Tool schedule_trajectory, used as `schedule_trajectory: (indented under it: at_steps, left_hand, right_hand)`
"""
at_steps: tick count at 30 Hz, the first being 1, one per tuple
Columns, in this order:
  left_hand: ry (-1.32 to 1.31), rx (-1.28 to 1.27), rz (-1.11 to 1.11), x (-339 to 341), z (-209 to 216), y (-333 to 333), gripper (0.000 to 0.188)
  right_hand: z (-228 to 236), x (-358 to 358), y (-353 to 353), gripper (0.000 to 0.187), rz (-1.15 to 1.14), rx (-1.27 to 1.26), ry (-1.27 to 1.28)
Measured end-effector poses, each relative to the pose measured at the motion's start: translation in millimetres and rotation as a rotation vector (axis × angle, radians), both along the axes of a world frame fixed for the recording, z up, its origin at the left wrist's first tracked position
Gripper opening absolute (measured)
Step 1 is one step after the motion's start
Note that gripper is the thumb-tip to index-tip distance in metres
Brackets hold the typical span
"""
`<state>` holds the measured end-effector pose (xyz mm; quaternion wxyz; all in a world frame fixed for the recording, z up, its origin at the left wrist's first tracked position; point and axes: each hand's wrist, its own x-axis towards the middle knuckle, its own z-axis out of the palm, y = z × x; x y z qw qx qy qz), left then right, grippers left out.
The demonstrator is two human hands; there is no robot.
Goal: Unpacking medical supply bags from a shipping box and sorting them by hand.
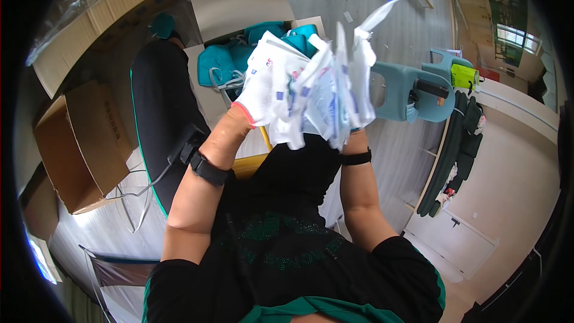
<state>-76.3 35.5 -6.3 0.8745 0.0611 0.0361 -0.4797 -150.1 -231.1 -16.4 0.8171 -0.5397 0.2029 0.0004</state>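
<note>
White-gloved left hand (pixel 263 84) clutching plastic packets (pixel 323 98); right hand (pixel 359 107) hidden, grip unclear.

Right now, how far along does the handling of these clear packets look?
Both gloved hands, left hand and right hand, hold up a bunch of clear plastic packets. Teal items already lie in the open cardboard box below. Nothing shows how much is left.

Open box (pixel 239 30) behind packets (pixel 317 98)
</note>
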Motion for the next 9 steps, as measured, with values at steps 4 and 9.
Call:
schedule_trajectory:
  at_steps: [4, 9]
  left_hand:
    - [-0.41, 0.736, 0.017, -4.3, 18.2, -7.1, 0.042]
    - [-1.068, 1.135, 0.225, -1.3, 18.8, -1.6, 0.032]
  right_hand:
    - [14.0, -8.2, -2.5, 0.026, 0.035, -0.078, 0.013]
    - [69.6, -7.2, 32.3, 0.028, -0.357, -0.075, 0.293]
